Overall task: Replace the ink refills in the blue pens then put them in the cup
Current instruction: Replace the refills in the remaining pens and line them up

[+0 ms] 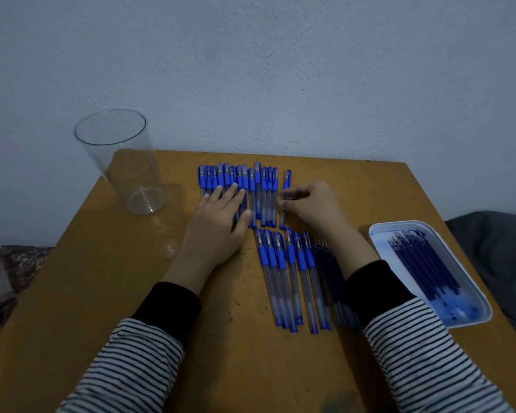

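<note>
Touching blue pens [267, 198] with both hands [221, 222].

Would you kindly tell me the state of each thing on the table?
Clear cup: upright, empty.
Far row of pens: capped, lying side by side.
Near row of pens: capped, lying flat.
White tray: holds loose refills.
Left hand: flat on far row.
Right hand: pinches one separate pen.

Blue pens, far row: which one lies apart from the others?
The lone pen at the row's right end, pinched by the right hand; a gap separates it from the packed rest.
</note>
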`<state>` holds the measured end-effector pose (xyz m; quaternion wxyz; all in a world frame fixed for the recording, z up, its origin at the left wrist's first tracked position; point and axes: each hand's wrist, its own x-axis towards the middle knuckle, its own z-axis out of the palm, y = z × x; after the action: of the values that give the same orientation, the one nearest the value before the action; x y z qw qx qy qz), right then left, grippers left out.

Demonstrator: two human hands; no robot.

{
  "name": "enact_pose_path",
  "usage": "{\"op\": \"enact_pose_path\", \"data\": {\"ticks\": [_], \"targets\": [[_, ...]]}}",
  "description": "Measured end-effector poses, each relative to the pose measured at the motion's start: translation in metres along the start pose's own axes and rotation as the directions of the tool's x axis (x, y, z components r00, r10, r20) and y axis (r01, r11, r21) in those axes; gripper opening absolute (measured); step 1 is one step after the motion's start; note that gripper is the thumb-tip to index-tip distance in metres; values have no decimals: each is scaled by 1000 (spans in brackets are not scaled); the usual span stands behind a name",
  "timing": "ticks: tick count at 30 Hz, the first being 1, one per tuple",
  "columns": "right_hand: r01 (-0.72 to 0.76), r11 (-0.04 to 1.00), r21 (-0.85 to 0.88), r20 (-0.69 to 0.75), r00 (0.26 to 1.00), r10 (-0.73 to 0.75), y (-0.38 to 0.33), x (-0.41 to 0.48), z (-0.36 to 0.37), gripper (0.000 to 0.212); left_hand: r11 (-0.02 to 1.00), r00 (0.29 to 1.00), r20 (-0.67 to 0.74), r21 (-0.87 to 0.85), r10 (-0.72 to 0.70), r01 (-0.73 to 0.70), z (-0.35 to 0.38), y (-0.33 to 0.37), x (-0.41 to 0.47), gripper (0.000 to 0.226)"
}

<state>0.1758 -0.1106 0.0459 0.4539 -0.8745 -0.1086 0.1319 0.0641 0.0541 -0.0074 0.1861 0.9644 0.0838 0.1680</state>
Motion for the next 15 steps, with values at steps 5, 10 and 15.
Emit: {"op": "enact_pose_path", "data": {"ticks": [5, 10, 15], "targets": [[-47, 998, -41, -41, 998, 46, -5, 3, -2, 18, 1000, 1000, 8, 2, 0, 0, 0, 0, 0, 74], [-183, 950, 252, 22, 983, 184, 0, 3, -7, 12, 997, 1000, -15, -72, -22, 21, -2, 1, -2, 61], [-154, 728, 668, 98, 988, 120, 2, -18, -21, 13, 968, 995, -102, -251, -24, -2, -12, 9, -9, 52]]}}
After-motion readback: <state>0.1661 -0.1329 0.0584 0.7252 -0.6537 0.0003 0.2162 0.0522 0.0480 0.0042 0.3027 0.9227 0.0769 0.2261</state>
